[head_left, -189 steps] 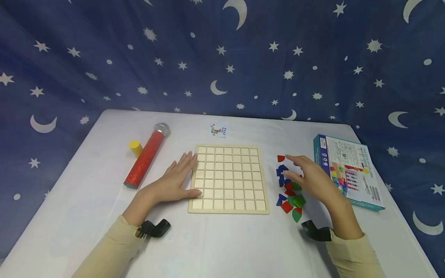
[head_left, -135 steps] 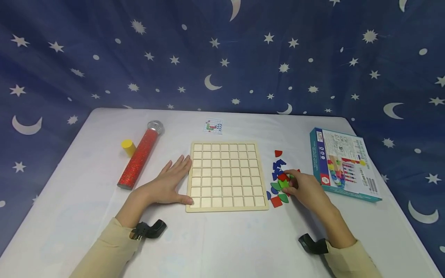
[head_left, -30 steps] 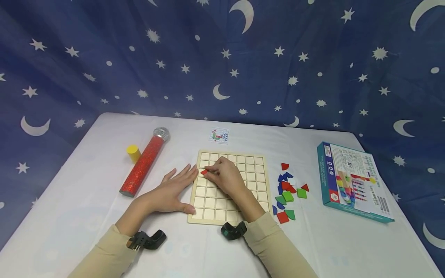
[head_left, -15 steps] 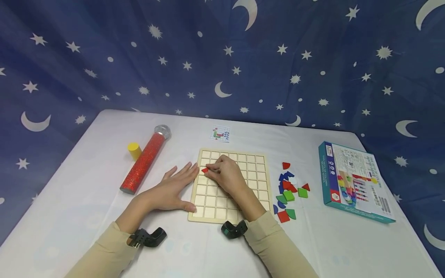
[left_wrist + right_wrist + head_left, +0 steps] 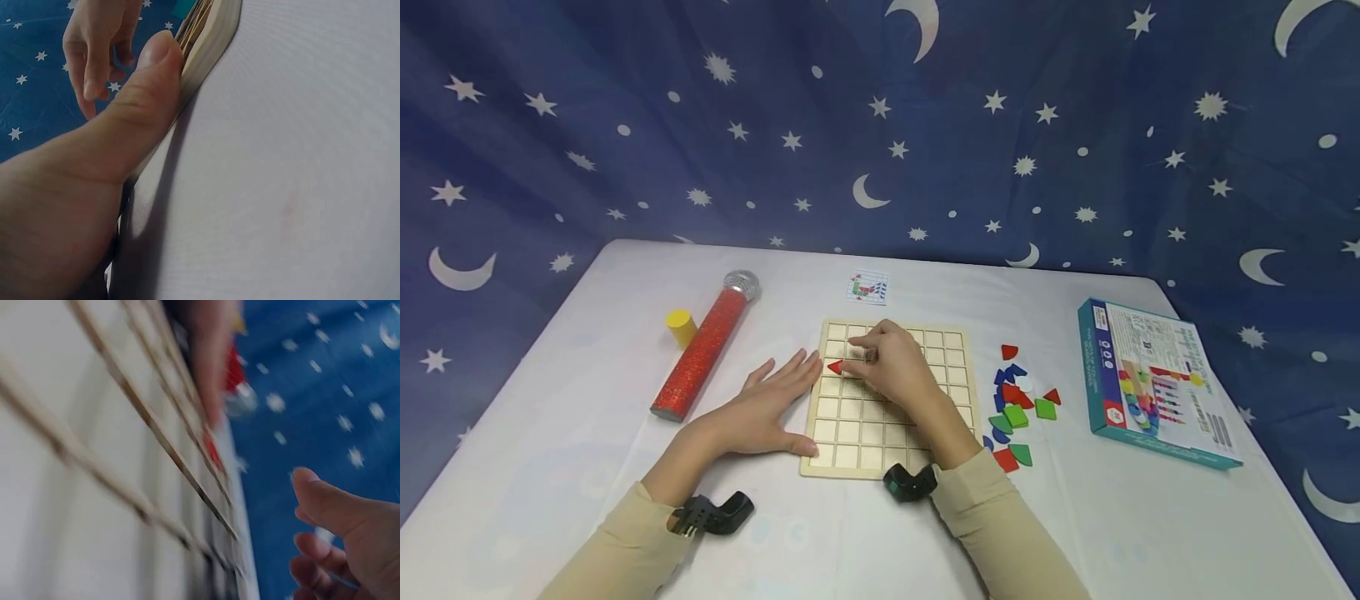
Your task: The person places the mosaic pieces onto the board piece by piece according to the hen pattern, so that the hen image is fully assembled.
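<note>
A wooden grid board (image 5: 871, 457) lies flat in front of me. My left hand (image 5: 758, 419) rests flat along its left edge, fingers extended; in the left wrist view the thumb (image 5: 140, 103) touches the board's rim. One red triangle piece (image 5: 835, 367) sits in a cell near the board's left side, by the left fingertips. My right hand (image 5: 901, 367) hovers over the upper board beside that triangle, its thumb and index finger parted with nothing between them. The right wrist view, partly blurred, shows the same parted fingers (image 5: 328, 509).
Right of the board lie several loose red, blue and green pieces (image 5: 1016, 416). A teal-edged box (image 5: 1157, 383) stands farther right. A pattern card (image 5: 868, 287) is behind the board. At left are a red glitter microphone (image 5: 703, 354) and a yellow cylinder (image 5: 681, 327).
My right hand picked up the red triangle from the loose pieces and carried it left to the board. Its fingers have now parted from the triangle. The left hand stays at the edge.
</note>
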Action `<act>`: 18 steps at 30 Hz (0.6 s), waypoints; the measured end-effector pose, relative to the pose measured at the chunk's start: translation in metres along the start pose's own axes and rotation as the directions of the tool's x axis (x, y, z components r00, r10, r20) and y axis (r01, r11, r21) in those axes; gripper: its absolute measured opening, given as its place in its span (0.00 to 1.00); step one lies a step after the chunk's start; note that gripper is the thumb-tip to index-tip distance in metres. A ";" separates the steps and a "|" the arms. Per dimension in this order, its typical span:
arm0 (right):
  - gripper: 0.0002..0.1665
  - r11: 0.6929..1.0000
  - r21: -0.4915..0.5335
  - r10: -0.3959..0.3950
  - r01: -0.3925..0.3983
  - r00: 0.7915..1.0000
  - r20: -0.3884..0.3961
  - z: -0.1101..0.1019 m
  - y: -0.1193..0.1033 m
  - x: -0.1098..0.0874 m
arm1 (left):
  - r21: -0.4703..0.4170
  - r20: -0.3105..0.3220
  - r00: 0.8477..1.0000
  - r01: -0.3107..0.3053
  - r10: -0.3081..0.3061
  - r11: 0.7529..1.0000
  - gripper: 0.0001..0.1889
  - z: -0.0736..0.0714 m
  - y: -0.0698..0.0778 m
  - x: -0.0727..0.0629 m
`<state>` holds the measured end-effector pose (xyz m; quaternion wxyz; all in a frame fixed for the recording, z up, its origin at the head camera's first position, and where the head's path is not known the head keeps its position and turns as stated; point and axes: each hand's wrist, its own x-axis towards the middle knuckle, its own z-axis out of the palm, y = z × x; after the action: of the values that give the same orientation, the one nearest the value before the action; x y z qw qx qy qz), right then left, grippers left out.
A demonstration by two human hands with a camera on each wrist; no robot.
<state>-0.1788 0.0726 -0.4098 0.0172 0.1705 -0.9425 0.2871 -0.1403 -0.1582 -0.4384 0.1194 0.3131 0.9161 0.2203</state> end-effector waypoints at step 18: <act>0.25 0.904 -0.031 0.427 -0.426 0.904 0.021 -0.103 0.134 -0.032 | 0.011 -0.016 1.000 -0.005 0.005 1.000 0.62 0.002 -0.002 0.002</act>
<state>-0.1998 0.2429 -0.3997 -0.0568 -0.0360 -0.9607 0.2695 -0.1422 -0.1580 -0.4413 0.1099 0.3145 0.9173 0.2181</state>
